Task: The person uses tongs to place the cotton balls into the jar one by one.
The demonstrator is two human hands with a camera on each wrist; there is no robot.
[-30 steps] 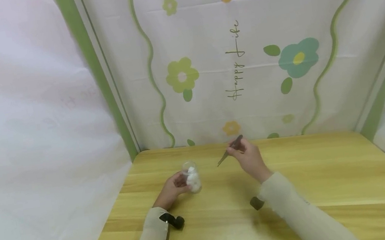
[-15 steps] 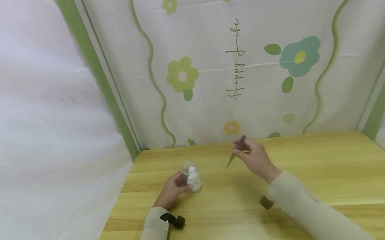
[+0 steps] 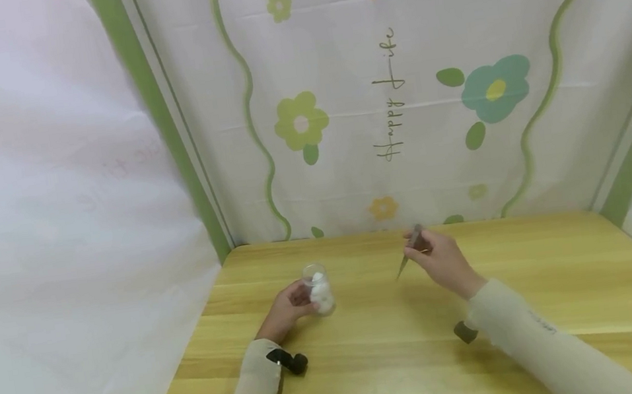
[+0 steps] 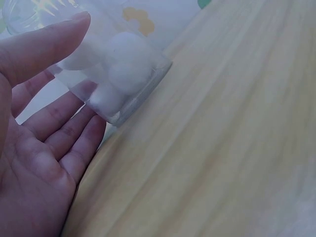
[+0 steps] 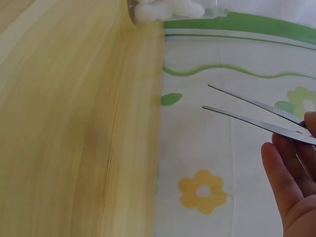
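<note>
My left hand [image 3: 286, 311] holds a clear glass jar [image 3: 315, 273] between thumb and fingers, its open mouth up. White cotton balls [image 4: 126, 64] fill the lower part of the jar, as the left wrist view shows. The jar's base is right at the wooden tabletop. To the right, my right hand [image 3: 441, 260] pinches metal tweezers [image 5: 252, 124] above the table, tips pointing down and to the left. In the right wrist view the two tweezer tips stand apart with nothing between them. Part of the jar with cotton balls [image 5: 170, 9] shows at that view's top edge.
The wooden table [image 3: 375, 375] carries both hands' work. A white curtain [image 3: 349, 173] printed with flowers stands behind its far edge, and white sheeting [image 3: 68, 223] hangs at the left. Small black devices [image 3: 296, 363] are strapped at both wrists.
My right hand has moved right, away from the jar, carrying the tweezers. The left hand keeps its grip on the jar; the head view has shifted slightly.
</note>
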